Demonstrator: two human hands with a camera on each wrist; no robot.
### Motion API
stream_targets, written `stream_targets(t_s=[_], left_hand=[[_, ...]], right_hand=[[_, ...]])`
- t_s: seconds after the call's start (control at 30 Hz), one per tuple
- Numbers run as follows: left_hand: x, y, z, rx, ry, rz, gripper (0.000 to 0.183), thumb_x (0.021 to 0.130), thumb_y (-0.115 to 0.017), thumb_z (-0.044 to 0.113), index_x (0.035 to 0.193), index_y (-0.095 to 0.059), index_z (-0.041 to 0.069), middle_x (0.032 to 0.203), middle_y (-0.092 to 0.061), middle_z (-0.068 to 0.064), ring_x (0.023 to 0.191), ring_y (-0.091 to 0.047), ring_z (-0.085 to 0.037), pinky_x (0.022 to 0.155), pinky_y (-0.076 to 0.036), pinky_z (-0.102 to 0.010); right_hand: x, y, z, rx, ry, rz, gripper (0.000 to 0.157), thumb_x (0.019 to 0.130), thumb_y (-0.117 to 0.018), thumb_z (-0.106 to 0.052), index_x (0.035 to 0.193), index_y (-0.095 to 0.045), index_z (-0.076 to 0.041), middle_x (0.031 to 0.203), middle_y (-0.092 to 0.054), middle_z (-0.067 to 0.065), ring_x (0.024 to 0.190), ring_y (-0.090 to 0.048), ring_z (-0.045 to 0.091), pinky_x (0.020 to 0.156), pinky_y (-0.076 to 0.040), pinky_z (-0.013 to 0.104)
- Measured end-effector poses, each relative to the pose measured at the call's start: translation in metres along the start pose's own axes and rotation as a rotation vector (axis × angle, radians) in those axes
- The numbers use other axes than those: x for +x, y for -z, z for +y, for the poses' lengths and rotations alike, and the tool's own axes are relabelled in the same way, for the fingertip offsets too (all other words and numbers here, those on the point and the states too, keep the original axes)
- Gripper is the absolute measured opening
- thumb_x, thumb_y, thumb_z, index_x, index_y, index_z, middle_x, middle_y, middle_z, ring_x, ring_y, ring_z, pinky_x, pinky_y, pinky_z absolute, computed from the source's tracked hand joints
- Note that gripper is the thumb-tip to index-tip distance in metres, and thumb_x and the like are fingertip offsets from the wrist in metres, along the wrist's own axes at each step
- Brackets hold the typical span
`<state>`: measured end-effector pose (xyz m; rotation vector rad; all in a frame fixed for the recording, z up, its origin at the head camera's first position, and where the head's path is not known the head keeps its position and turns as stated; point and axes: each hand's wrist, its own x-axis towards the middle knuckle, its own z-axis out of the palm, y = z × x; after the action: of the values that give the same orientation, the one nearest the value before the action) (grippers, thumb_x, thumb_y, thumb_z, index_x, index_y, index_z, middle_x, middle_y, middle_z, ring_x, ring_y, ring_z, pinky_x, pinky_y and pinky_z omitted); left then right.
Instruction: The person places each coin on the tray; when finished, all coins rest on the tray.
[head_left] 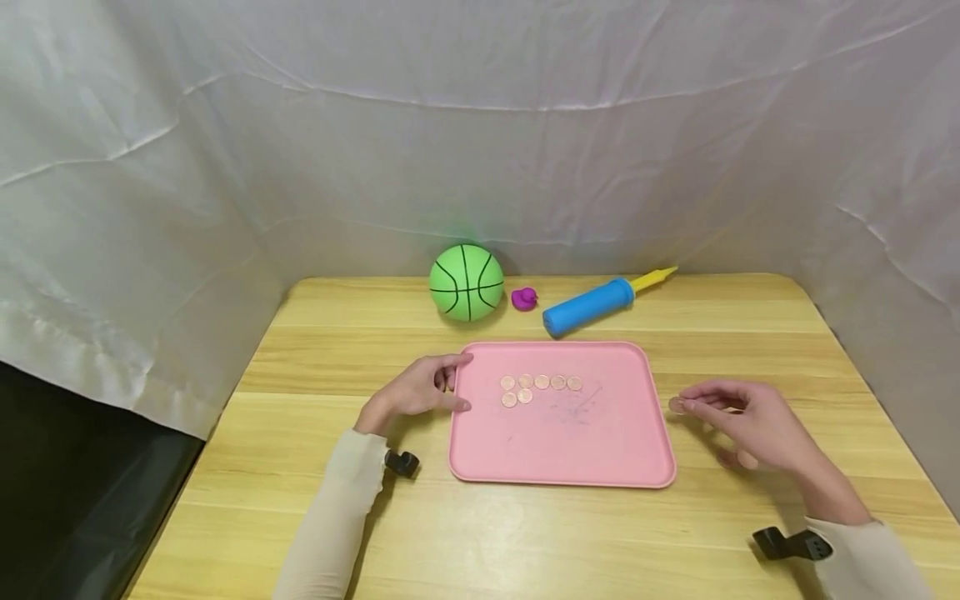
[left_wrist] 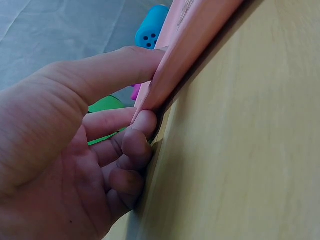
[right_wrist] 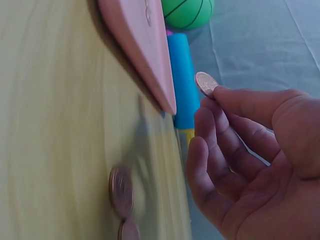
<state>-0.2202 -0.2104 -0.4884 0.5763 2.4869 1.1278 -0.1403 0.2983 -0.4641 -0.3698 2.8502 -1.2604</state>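
A pink tray (head_left: 562,450) lies on the wooden table, with several copper coins (head_left: 526,381) on it in an upper row and a shorter row below. My left hand (head_left: 411,387) holds the tray's left edge. In the left wrist view its thumb lies on the rim while curled fingers touch the outer side. Off the tray's right edge, my right hand (head_left: 757,421) pinches one copper coin (right_wrist: 206,84) between thumb and fingers, above the table. Below that hand, two more coins (right_wrist: 121,191) lie on the wood, the lower one cut off by the right wrist view's edge.
Behind the tray stand a green ball (head_left: 467,283) with black lines, a small purple rubber duck (head_left: 524,299) and a blue hand pump (head_left: 588,307) with a yellow nozzle. Pale cloth (head_left: 525,167) hangs around the back and sides of the table (head_left: 300,467).
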Motion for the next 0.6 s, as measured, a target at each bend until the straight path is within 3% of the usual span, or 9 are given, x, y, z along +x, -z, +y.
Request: stream_targets(t_s=[0.2,0.6], left_hand=[[0.0,0.0,0.002,-0.006,0.007,0.0,0.088,0.087,-0.093,0.02,0.163,-0.051,0.005,0.1,-0.058,-0.008,0.087,-0.049,-0.017,0.073,-0.043,-0.023],[-0.001,0.001,0.0,-0.012,0.003,0.006,0.088,0.086,-0.094,0.02,0.162,-0.052,0.005,0.1,-0.057,-0.007,0.086,-0.048,-0.018,0.073,-0.043,-0.023]], right_hand=[[0.013,-0.004,-0.012,0.012,-0.035,-0.049,0.02,0.106,-0.075,-0.027,0.12,-0.081,-0.015,0.112,-0.082,0.005,0.089,-0.072,0.008,0.073,-0.057,0.022],[0.044,-0.016,-0.037,0.045,-0.009,-0.094,0.022,0.105,-0.075,-0.025,0.122,-0.081,-0.011,0.113,-0.083,0.008,0.092,-0.071,0.009,0.075,-0.058,0.023]])
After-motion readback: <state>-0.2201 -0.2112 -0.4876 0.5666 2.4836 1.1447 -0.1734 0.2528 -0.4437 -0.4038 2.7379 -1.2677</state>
